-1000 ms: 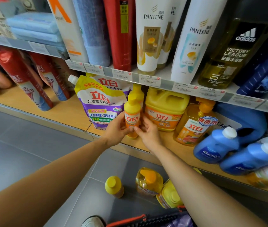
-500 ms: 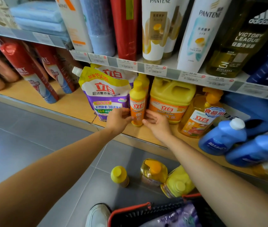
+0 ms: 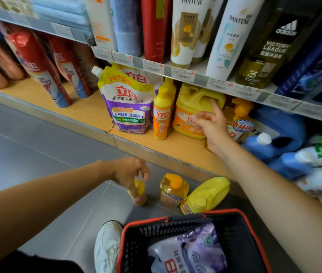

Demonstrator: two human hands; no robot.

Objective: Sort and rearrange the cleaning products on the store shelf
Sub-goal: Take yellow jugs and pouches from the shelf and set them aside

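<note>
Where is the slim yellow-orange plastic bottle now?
Head view, centre: the slim yellow-orange bottle stands on the wooden shelf between the purple refill pouch and the yellow jug.

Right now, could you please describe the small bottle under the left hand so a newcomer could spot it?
On the grey floor below the bottom shelf, beyond the red-rimmed basket, three yellow containers sit in a row. The small bottle is the leftmost, with the left hand curled round its top. It is the smallest, plain yellow-capped; its neighbours are an orange-capped bottle and a big jug.
</note>
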